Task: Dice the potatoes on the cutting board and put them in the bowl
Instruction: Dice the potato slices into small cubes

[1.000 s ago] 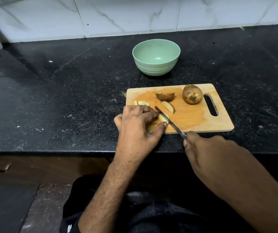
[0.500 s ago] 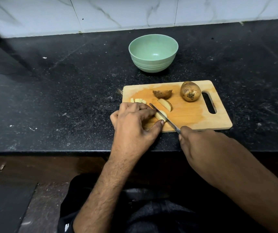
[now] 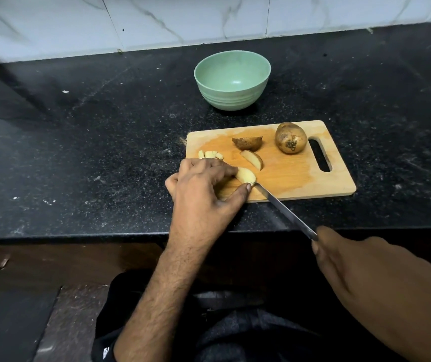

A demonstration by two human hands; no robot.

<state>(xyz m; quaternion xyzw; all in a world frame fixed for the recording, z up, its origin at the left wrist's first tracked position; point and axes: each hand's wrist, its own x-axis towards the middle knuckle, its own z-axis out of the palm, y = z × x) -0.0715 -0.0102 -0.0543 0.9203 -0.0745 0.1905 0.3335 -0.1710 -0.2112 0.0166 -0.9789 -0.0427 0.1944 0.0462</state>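
Head view: dicing step — left hand [image 3: 204,184] pinches potato wedge [image 3: 245,175] on cutting board [image 3: 300,176], right hand [image 3: 345,259] grips knife [image 3: 285,211] w/ tip at wedge. Bowl [image 3: 232,79] empty. Next — probably crosswise cuts clear of thumb.

- Cutting board [image 3: 298,178]: light wood, rectangular, handle slot at right end; lies flat on the tabletop, near its front edge.
- Whole potato [image 3: 290,137]: brown, unpeeled, dark blemish; far right of board, beside the slot.
- Potato piece [image 3: 247,143]: skin side up, far middle of board.
- Potato wedge [image 3: 252,159]: pale flesh, board centre.
- Wedge being cut [image 3: 245,175]: near left of board.
- Diced pieces [image 3: 210,154]: small pale row, left end.
- Bowl [image 3: 232,79]: pale green, ribbed, upright, beyond the board.
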